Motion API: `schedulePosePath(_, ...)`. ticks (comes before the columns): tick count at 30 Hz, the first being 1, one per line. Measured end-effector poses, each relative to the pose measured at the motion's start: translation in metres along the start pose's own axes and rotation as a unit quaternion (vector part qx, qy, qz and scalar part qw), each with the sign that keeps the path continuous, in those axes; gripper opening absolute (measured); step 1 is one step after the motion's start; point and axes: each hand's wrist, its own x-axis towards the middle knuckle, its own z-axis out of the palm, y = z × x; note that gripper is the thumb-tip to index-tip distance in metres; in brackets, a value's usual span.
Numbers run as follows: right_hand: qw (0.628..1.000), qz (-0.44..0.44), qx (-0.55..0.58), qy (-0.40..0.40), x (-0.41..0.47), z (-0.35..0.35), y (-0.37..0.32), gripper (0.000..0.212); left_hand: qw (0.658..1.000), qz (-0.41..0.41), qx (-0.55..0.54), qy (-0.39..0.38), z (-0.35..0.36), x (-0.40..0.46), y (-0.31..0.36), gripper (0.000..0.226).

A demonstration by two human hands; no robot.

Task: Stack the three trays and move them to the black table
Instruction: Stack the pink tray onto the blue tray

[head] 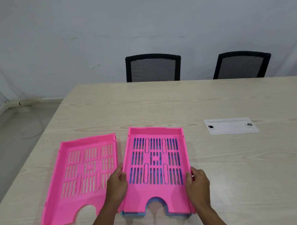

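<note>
Both pink trays [88, 173] [158, 197] are smooth, slightly glossy moulded plastic, as is the blue tray [133, 215] beneath one. The table [238, 167] has a matt, pale wood-grain finish. The chair backs [153, 68] are black mesh.

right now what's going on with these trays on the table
A person is stacking slotted plastic letter trays on a light wood-grain table. The left hand and right hand each have a grip on a side wall of a pink tray set on a blue tray. A second pink tray lies alone to the left, not yet stacked.
</note>
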Motion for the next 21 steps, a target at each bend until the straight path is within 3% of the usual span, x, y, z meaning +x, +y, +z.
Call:
schedulePosePath(12,0.999,0.044,-0.003,-0.024,0.025,-0.003,0.007,0.025,1.000,-0.014,-0.022,-0.014,0.016,-0.002,0.002,0.048)
schedulePosePath(17,0.995,0.060,0.013,-0.076,0.027,-0.012,0.016,0.031,1.000,0.005,-0.007,0.017,0.032,-0.016,0.006,0.045)
schedulePosePath(21,0.993,0.052,0.019,-0.104,0.022,-0.019,0.017,0.044,0.998,-0.033,-0.003,0.047,0.040,-0.025,0.006,0.048)
